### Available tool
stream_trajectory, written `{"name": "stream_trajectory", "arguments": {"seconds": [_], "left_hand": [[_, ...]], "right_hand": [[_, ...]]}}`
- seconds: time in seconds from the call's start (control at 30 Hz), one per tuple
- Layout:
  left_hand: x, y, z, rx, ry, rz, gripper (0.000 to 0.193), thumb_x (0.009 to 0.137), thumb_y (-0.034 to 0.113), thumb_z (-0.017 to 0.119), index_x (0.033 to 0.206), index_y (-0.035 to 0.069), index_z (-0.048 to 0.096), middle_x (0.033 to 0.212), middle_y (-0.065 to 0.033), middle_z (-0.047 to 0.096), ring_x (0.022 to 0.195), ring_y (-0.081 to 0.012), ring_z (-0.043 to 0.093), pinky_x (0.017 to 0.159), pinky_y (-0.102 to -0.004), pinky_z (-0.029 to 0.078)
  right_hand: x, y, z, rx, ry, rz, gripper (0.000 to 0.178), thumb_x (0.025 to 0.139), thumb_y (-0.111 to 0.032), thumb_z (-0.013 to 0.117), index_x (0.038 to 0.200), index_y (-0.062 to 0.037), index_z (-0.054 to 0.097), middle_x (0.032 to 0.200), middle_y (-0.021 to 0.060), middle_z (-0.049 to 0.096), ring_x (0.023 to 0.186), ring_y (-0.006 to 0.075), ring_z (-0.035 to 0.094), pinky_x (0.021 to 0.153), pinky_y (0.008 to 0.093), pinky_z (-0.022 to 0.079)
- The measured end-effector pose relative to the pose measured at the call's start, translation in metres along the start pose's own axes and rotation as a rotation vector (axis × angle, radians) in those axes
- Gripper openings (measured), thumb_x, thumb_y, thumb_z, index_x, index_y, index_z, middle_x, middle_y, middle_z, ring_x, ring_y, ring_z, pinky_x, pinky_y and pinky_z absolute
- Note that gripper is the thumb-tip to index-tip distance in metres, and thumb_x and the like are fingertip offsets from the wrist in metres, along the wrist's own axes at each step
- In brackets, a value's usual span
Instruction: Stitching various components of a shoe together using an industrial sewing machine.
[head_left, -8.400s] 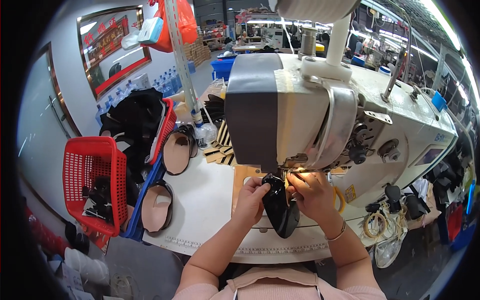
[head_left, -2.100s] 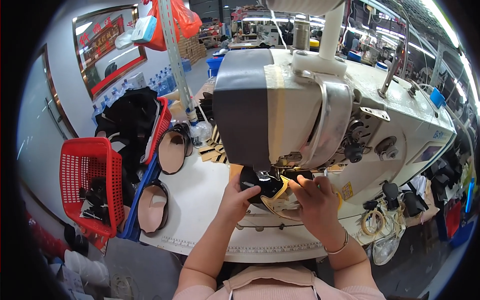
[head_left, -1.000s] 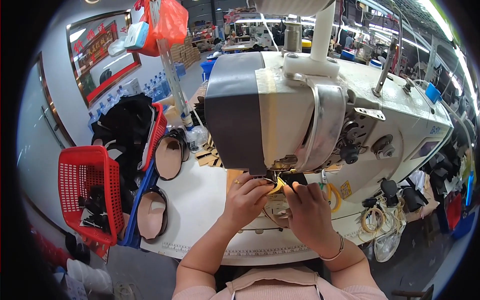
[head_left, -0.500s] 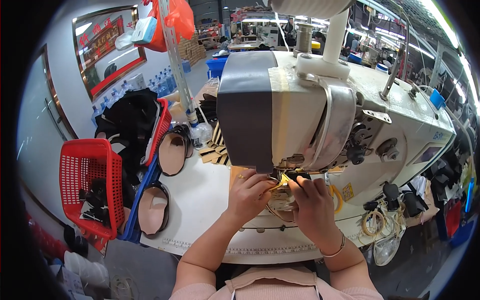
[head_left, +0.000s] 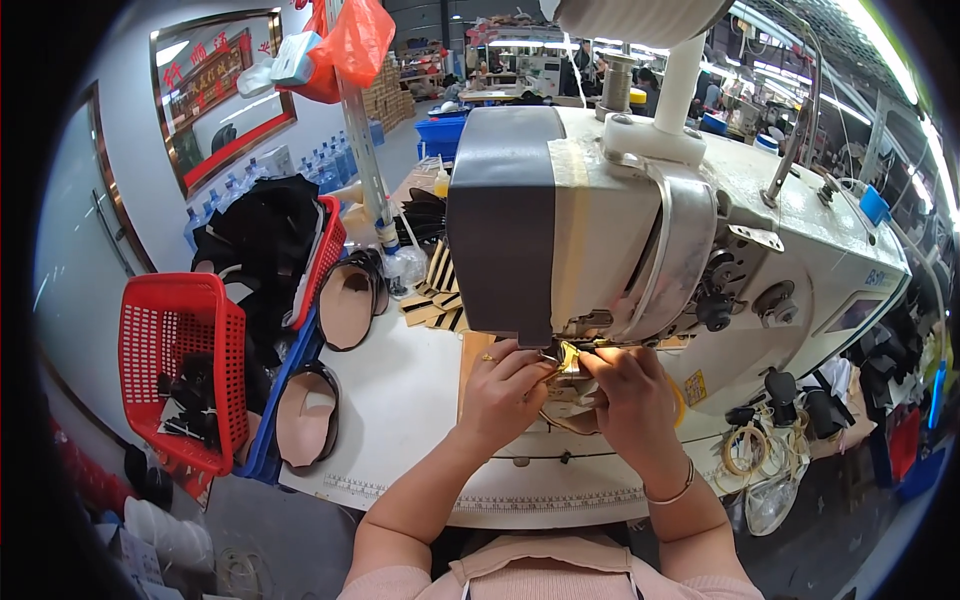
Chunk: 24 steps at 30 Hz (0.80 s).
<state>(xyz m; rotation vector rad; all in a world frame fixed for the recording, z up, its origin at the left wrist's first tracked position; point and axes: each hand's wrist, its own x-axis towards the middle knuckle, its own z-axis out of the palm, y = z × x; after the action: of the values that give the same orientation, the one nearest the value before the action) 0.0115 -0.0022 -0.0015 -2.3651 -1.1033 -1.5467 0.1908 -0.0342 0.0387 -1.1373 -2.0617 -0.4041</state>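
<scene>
A large white and grey sewing machine (head_left: 625, 200) stands over the white table, its needle area lit yellow. Right under its head, my left hand (head_left: 503, 392) pinches the left side of a workpiece (head_left: 568, 358), fingers bent and pressed together. My right hand (head_left: 632, 395) grips the same piece from the right, fingertips close to the needle area. Of this piece I see a bright yellow-lit part between my fingertips and a beige curved edge hanging below; the rest is hidden by hands and machine, so its exact kind is unclear.
Left on the table lie shoe uppers (head_left: 307, 418) with beige insides, near a red basket (head_left: 232, 380) of black scraps. Black pieces fill another red basket (head_left: 333, 250). Striped strips (head_left: 436, 300) lie behind. Tape rolls (head_left: 746, 449) hang at the right edge.
My right hand has shifted slightly right, its fingers closing in toward the needle. The left hand stays nearly in place. The view has moved slightly.
</scene>
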Motion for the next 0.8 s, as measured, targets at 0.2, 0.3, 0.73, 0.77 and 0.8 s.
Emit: {"name": "stream_trajectory", "arguments": {"seconds": [0.2,0.3,0.73,0.77,0.8], "left_hand": [[-0.004,-0.014,0.002,-0.661,0.095,-0.526,0.037,0.07,0.014,0.069,0.104,0.005,0.059,0.106,-0.0108,0.057,0.107,-0.0233,0.048,0.089,-0.0348,0.04],[0.003,-0.024,-0.002,-1.316,-0.078,-1.065,0.043,0.081,0.016,0.064,0.119,0.002,0.048,0.111,-0.0093,0.057,0.103,-0.0202,0.054,0.091,-0.0324,0.041],[-0.009,-0.031,-0.008,-1.645,-0.121,-1.144,0.042,0.081,0.004,0.061,0.119,0.001,0.044,0.111,-0.0102,0.056,0.101,-0.0209,0.058,0.088,-0.034,0.048],[-0.01,-0.03,-0.008,-1.643,-0.108,-1.14,0.044,0.081,0.003,0.061,0.121,0.001,0.043,0.113,-0.0106,0.055,0.102,-0.0211,0.057,0.089,-0.0342,0.048],[-0.011,-0.026,-0.008,-1.644,-0.114,-1.139,0.044,0.081,0.003,0.061,0.121,0.001,0.043,0.113,-0.0106,0.055,0.102,-0.0211,0.057,0.089,-0.0342,0.048]], "right_hand": [[-0.019,0.022,0.021,0.214,0.086,0.282,0.037,0.063,-0.003,0.068,0.098,-0.006,0.055,0.087,0.0074,0.054,0.073,0.0229,0.05,0.064,0.0322,0.043],[-0.025,0.025,0.034,0.281,0.323,0.413,0.05,0.066,-0.007,0.073,0.108,-0.0038,0.047,0.089,0.01,0.053,0.066,0.0198,0.046,0.056,0.0285,0.039],[-0.025,0.027,0.031,0.224,0.377,0.209,0.034,0.069,0.004,0.062,0.1,-0.0046,0.051,0.101,0.0103,0.051,0.075,0.0232,0.053,0.061,0.0307,0.045],[-0.024,0.028,0.031,0.223,0.379,0.208,0.034,0.069,0.004,0.062,0.1,-0.0046,0.051,0.101,0.0103,0.051,0.075,0.0232,0.053,0.061,0.0307,0.045],[-0.025,0.029,0.03,0.286,0.395,0.269,0.035,0.068,0.004,0.061,0.1,-0.0061,0.049,0.094,0.0085,0.049,0.069,0.0181,0.049,0.057,0.0284,0.042]]}}
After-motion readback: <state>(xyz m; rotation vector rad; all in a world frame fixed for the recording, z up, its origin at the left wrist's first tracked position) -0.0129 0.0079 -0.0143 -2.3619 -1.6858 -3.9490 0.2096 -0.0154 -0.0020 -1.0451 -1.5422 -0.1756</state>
